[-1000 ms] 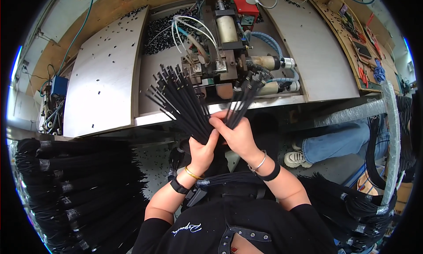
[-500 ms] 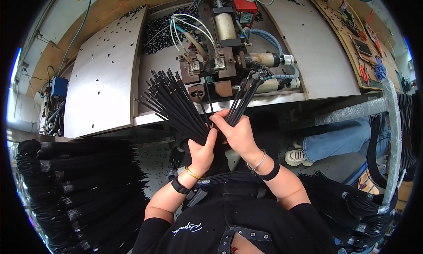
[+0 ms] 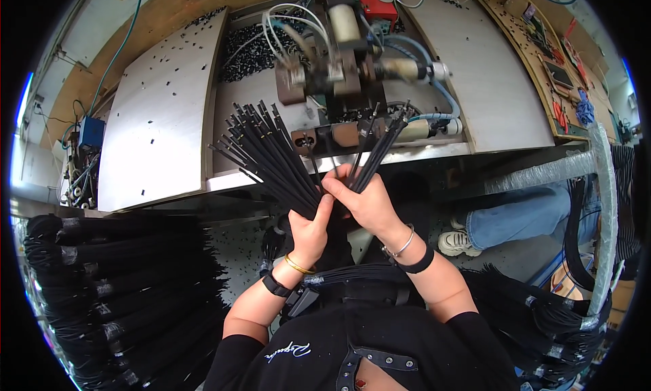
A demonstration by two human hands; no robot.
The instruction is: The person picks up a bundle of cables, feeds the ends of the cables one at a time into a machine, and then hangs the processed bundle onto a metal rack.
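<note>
My left hand (image 3: 309,229) grips a thick fan of thin black rods (image 3: 268,153) that spreads up and to the left over the bench edge. My right hand (image 3: 363,200) sits just to its right, touching it, and pinches a smaller bunch of black rods (image 3: 381,147). Those rods point up and to the right toward a small machine (image 3: 339,65) with hoses, a cylinder and brown metal blocks. The lower ends of both bunches are hidden behind my hands.
A metal worktop (image 3: 159,120) strewn with small black bits flanks the machine. Bundles of black rods (image 3: 115,303) are stacked at lower left and more at lower right (image 3: 556,323). Another person's leg and shoe (image 3: 468,238) show under the bench at right. Tools hang on a board (image 3: 556,72).
Both hands have stayed together at the bench edge. The smaller bunch in my right hand has shifted a little toward the machine's front; the view has tilted slightly.
</note>
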